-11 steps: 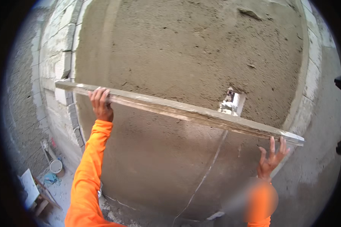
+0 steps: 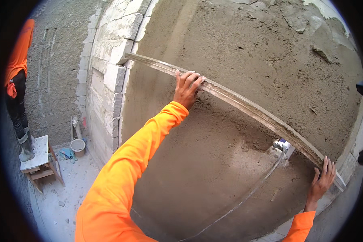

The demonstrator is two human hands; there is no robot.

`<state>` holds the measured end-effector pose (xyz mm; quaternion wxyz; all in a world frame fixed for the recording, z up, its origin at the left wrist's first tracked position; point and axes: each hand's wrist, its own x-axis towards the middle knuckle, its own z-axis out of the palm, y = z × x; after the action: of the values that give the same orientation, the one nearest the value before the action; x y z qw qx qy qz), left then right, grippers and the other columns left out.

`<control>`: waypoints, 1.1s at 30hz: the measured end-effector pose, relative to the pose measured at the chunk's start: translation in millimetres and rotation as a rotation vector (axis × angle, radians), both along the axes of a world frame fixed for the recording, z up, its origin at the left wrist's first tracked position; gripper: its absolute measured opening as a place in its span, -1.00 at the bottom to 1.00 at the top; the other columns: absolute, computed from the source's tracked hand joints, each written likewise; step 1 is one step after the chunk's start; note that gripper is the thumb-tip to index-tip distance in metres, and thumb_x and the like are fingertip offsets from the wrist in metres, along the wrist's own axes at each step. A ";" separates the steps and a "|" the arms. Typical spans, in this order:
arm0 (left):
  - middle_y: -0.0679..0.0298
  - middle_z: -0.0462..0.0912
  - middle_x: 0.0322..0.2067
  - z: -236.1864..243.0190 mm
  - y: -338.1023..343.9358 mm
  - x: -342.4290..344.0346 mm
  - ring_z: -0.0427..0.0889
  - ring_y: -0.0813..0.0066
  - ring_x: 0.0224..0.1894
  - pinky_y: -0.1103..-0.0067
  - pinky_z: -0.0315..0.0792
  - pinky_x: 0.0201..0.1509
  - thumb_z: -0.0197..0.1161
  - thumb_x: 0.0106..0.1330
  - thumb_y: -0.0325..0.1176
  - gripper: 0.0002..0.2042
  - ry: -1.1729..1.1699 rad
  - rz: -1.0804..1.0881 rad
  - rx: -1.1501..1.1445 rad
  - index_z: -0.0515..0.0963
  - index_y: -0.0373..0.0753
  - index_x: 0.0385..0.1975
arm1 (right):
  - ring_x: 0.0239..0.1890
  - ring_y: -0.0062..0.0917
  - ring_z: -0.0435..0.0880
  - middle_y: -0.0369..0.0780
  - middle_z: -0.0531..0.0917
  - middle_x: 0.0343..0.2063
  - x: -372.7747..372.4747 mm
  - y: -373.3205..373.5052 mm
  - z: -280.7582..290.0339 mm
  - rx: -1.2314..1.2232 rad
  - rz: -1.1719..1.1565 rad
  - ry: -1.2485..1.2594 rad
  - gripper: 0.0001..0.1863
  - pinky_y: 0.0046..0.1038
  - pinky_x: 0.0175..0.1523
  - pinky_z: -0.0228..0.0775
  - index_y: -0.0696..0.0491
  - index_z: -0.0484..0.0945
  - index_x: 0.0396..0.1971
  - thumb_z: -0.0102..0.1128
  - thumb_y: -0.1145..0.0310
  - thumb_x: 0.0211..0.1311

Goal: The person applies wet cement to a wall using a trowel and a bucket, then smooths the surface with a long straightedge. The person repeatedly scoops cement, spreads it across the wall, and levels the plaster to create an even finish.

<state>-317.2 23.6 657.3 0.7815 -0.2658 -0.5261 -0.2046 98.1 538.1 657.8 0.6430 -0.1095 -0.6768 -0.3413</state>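
A long, mortar-smeared plasterer's straightedge (image 2: 250,105) lies across the wet plaster wall (image 2: 213,157), sloping from upper left to lower right. My left hand (image 2: 187,88) grips it left of its middle, the fingers hooked over its upper edge. Close to its lower right end, my right hand (image 2: 322,181) holds it with fingertips laid over the bar. Just below the bar is a small wall opening (image 2: 284,146) with a whitish box in it. Rough, pitted plaster shows above the straightedge; below, the surface looks smoother.
On the left, a co-worker (image 2: 18,76) in orange stands on a low wooden platform (image 2: 36,155). A bucket (image 2: 78,147) and a blue cloth (image 2: 67,154) are on the floor beside it. White blocks (image 2: 116,78) edge the plastered area at left.
The straightedge has moved up the wall past the opening, which now shows below it. My right fingers have come over the bar. The view has turned left, bringing the co-worker into sight.
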 end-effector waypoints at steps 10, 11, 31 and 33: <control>0.36 0.52 0.13 -20.1 51.8 -4.7 0.48 0.32 0.30 -0.22 -0.14 0.60 0.25 0.28 -0.61 -0.49 -0.021 -0.090 -0.087 0.55 -0.01 0.22 | 0.25 -0.17 0.52 -0.12 0.57 0.17 6.6 51.4 -34.3 -0.108 0.151 -0.045 -0.55 -0.16 0.39 0.29 0.03 0.52 0.31 0.14 0.45 0.45; 0.38 0.53 0.12 -14.4 51.0 -5.7 0.49 0.34 0.29 -0.19 -0.14 0.61 0.25 0.28 -0.62 -0.50 0.015 -0.103 -0.092 0.58 -0.01 0.21 | 0.25 -0.17 0.52 -0.12 0.57 0.17 6.6 50.9 -33.8 -0.104 0.150 -0.052 -0.55 -0.16 0.39 0.29 0.03 0.52 0.31 0.14 0.46 0.45; 0.25 0.61 0.15 69.6 22.7 -4.8 0.54 0.18 0.29 0.11 0.28 0.49 0.18 0.31 -0.61 -0.51 0.024 -0.070 -0.239 0.61 -0.09 0.24 | 0.01 -0.21 0.56 -0.16 0.60 -0.08 0.1 -8.2 11.3 -0.152 0.194 -0.003 -0.49 -0.18 0.19 0.38 -0.02 0.62 0.15 0.41 0.43 0.14; 0.22 0.62 0.13 15.4 29.4 9.4 0.56 0.14 0.28 0.09 0.26 0.51 0.20 0.33 -0.56 -0.57 -0.005 -0.047 -0.266 0.63 -0.12 0.21 | 0.02 -0.20 0.56 -0.15 0.59 -0.09 9.9 -2.3 -33.0 -0.183 0.205 -0.017 -0.50 -0.12 0.25 0.37 -0.01 0.64 0.12 0.40 0.45 0.11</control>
<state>-307.8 52.9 672.7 0.7329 -0.3789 -0.5443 -0.1518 108.0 535.8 624.8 0.6561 -0.0952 -0.7181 -0.2117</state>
